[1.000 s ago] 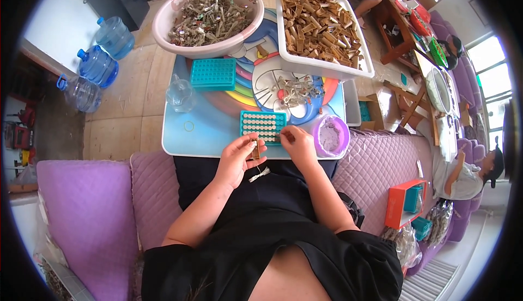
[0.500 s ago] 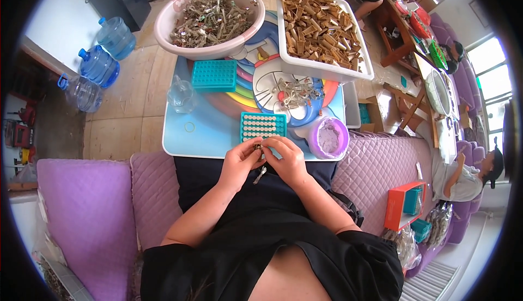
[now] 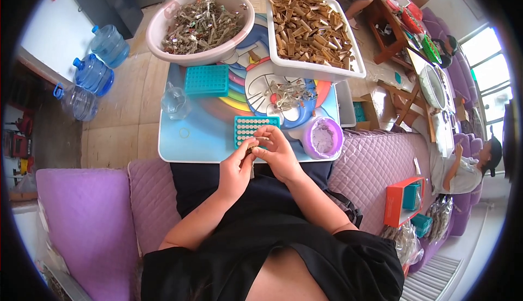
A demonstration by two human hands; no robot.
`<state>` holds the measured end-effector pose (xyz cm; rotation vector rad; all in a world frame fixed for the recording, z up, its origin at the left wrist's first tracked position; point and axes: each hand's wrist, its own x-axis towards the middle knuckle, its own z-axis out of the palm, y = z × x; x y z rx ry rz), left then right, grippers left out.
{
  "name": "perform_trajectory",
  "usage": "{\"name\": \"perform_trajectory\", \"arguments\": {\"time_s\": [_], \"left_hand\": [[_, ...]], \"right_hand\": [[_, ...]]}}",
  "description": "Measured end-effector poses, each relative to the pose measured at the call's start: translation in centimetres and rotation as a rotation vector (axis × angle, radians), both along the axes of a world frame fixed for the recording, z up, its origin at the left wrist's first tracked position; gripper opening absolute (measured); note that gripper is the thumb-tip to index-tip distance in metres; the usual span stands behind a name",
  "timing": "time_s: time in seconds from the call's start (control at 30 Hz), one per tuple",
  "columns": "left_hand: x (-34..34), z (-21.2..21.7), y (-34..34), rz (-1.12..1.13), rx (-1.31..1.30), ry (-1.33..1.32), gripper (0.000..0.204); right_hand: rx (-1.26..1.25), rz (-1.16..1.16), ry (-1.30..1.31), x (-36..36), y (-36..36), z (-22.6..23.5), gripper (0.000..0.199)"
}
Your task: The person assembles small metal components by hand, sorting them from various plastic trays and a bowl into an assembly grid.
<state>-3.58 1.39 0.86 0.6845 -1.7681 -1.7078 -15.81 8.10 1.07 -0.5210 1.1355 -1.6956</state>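
Observation:
My left hand point(image 3: 234, 169) pinches a small dark brown piece point(image 3: 250, 150) at the table's near edge; its shape is mostly covered by my fingers. Close against it, my right hand point(image 3: 279, 156) has its fingers curled and its thumb at the piece; what lies in those fingertips is hidden. Just beyond both hands is a teal tray point(image 3: 237, 132) with rows of small whitish round pieces in its holes. A second teal tray point(image 3: 207, 80) lies farther left. To the right stands a purple-rimmed tub point(image 3: 323, 137) lined with a bag.
A pink basin point(image 3: 158, 45) of crumpled foil-like strips and a white bin point(image 3: 357, 56) of brown curved pieces stand at the back. Small stringy bits point(image 3: 291, 95) and a clear plastic vessel point(image 3: 174, 102) are on the cartoon-print table point(image 3: 207, 132). Another person point(image 3: 463, 162) sits at right.
My right hand's fingers have lifted and curled away a little from the left fingertips. The dark piece stays in my left hand, which has shifted slightly left. The whole view has also shifted slightly.

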Motion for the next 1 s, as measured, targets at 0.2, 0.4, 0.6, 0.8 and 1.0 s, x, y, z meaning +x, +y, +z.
{"name": "perform_trajectory", "arguments": {"time_s": [0.2, 0.4, 0.6, 0.8, 1.0], "left_hand": [[0.4, 1.4, -0.8, -0.075, 0.457, 0.224, 0.030], [0.8, 0.7, -2.6, -0.183, 0.817, 0.334, 0.028], [1.0, -1.4, -2.7, -0.161, 1.055, 0.422, 0.029], [0.9, -1.4, -3.0, -0.154, 1.064, 0.493, 0.027], [1.4, -0.7, -3.2, -0.164, 1.049, 0.525, 0.027]], "right_hand": [[-0.070, 0.205, -0.361, -0.3, 0.1, 0.8, 0.035], [0.016, 0.305, -0.206, -1.7, -0.8, 1.9, 0.030], [0.167, 0.576, 0.371, -4.8, -2.6, 2.5, 0.034], [0.365, -0.331, 1.426, -18.5, -11.2, 5.1, 0.020], [1.010, -0.089, 1.652, -21.6, -16.8, 4.2, 0.028]]}}
